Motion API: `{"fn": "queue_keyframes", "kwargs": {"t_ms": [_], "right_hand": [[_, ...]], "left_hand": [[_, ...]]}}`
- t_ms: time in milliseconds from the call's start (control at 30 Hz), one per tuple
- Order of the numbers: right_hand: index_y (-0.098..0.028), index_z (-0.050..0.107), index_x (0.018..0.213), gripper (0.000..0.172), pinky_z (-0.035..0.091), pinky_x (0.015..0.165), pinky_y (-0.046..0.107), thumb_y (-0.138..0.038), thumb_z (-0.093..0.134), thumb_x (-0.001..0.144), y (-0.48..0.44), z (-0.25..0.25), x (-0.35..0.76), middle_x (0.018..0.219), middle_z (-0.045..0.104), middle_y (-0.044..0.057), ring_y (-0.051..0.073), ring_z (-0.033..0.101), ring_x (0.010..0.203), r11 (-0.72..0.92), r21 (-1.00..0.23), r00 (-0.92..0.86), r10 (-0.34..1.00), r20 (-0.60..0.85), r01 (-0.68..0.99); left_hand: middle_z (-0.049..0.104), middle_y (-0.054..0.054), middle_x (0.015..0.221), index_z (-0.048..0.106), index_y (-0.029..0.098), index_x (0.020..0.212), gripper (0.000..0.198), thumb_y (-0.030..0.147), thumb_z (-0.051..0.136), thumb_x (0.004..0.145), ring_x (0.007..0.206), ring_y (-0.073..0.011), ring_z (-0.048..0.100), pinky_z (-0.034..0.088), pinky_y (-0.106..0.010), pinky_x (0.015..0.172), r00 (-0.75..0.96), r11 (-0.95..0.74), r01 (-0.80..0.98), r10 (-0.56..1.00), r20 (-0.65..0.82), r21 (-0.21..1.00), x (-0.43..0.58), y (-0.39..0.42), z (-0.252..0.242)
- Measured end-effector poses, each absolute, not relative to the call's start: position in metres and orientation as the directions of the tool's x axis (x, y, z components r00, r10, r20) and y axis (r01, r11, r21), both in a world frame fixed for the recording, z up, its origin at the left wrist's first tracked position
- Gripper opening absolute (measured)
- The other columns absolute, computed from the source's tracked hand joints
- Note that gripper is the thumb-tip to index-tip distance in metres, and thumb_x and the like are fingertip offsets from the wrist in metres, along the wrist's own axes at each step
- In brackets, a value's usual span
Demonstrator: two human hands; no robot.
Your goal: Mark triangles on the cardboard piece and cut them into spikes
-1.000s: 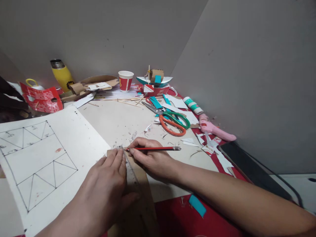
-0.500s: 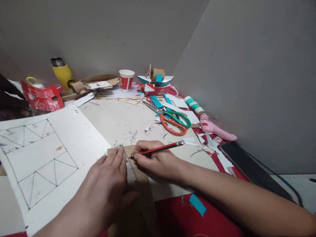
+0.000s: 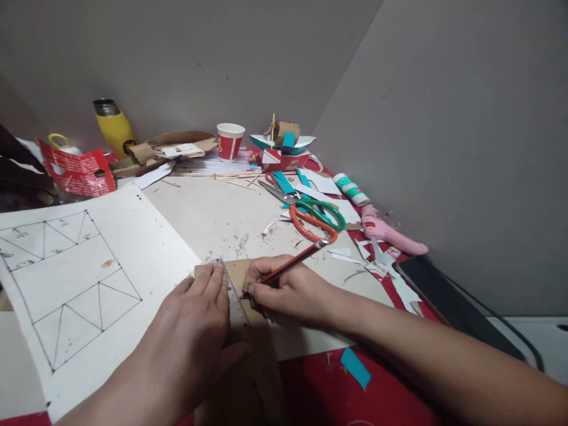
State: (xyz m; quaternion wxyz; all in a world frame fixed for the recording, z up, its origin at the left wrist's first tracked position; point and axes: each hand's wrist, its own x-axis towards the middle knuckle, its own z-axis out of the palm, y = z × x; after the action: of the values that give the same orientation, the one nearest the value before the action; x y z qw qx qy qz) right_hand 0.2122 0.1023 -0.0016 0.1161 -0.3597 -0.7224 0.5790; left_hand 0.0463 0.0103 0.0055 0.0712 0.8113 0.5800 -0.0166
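Head view: right hand (image 3: 284, 290), grip closed round the red-and-black pencil (image 3: 293, 261), tip down at the edge of a clear ruler (image 3: 237, 307). Left hand (image 3: 195, 319) lies flat, grip uncurled, fingers pressing the ruler onto brown cardboard (image 3: 261, 340) at the near side of the worktop (image 3: 190, 207). Sheet with drawn triangles (image 3: 80, 278) lies left of that. Step looks like ruling a line; whether a mark shows, can't tell. Next move likely calls for firm left-hand pressure and the tip tight to the edge.
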Motion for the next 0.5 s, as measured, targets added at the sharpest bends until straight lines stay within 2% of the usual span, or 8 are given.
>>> {"fn": "queue_keyframes", "kwargs": {"t_ms": [133,333,500], "right_hand": [[-0.017,0.052,0.067,0.013,0.037,0.042,0.017,-0.007,0.050,0.075,0.1028,-0.0016,0.2133,0.055,0.054,-0.004,0.008,0.048,0.046,-0.013,-0.917,-0.711,0.627,-0.318,0.399],[-0.017,0.053,0.069,0.010,0.037,0.039,0.015,-0.009,0.052,0.075,0.1019,-0.0012,0.2138,0.051,0.051,-0.005,0.007,0.047,0.043,-0.095,-0.910,-0.698,0.611,-0.373,0.403],[-0.016,0.053,0.067,0.009,0.041,0.041,0.017,-0.018,0.058,0.075,0.1025,0.0039,0.2127,0.056,0.059,-0.002,0.006,0.049,0.042,-0.234,-0.941,-0.615,0.714,-0.336,0.243]], "left_hand": [[0.044,-0.026,0.143,0.052,0.001,0.135,0.079,0.045,0.068,0.071,0.131,-0.0412,0.044,0.043,-0.052,0.103,0.323,-0.310,0.944,0.939,-0.116,0.115,0.0461,0.0109,0.0055],[0.043,-0.026,0.144,0.051,0.001,0.135,0.079,0.044,0.068,0.072,0.131,-0.0413,0.043,0.043,-0.052,0.103,0.316,-0.299,0.946,0.939,-0.139,0.127,0.0457,0.0102,0.0069],[0.043,-0.025,0.144,0.050,0.001,0.136,0.080,0.047,0.068,0.073,0.132,-0.0410,0.042,0.041,-0.051,0.105,0.322,-0.306,0.944,0.936,-0.140,0.125,0.0455,0.0109,0.0067]]}}
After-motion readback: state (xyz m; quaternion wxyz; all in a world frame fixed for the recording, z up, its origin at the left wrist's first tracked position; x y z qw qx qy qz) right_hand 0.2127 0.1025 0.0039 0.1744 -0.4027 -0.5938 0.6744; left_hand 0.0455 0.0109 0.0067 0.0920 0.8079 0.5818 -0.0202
